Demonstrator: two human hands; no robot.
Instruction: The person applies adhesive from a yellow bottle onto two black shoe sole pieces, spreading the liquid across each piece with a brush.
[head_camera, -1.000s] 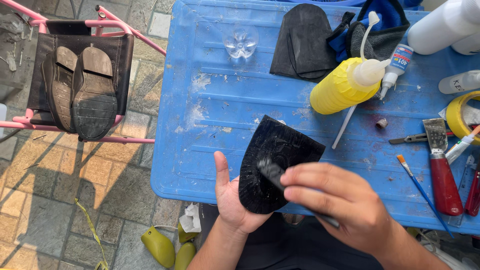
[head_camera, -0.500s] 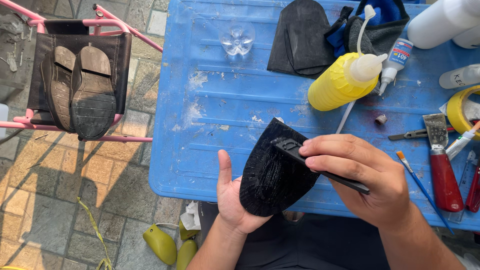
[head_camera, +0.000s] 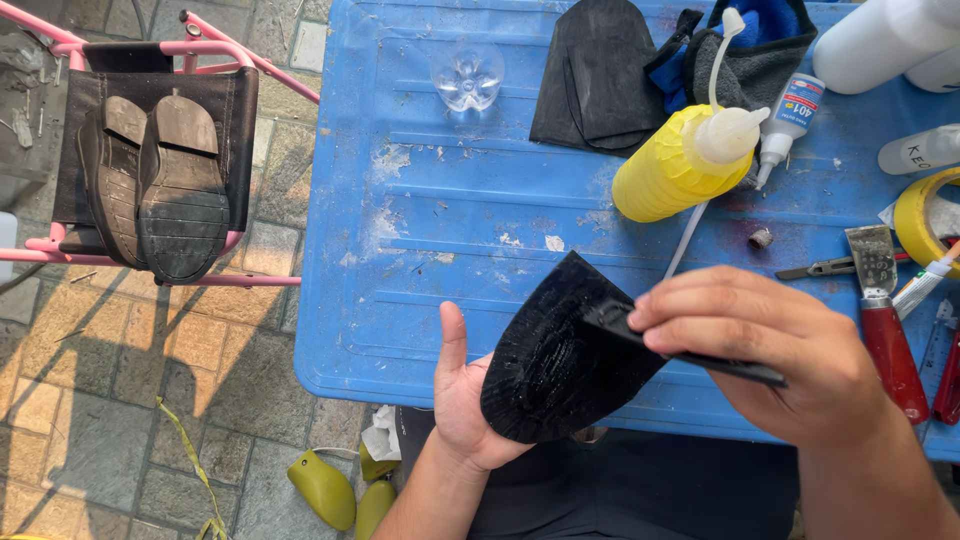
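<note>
Cradling a black sole piece (head_camera: 560, 365), left hand (head_camera: 462, 400) spread; right hand (head_camera: 770, 350) pinching a black strip (head_camera: 720, 365).

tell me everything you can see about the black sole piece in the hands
The flat black rubber sole piece is rounded at its lower end and straight-cut at the top. Its face looks wet and glossy. It rests tilted on the open left hand over the blue plastic table's near edge. The right hand presses a thin black spreader strip against its upper right edge.

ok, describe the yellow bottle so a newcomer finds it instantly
Start at the blue table and go to its far right half. The yellow squeeze bottle lies tilted beside the black rubber pieces. It is the only bright yellow bottle, with a white nozzle cap.
</note>
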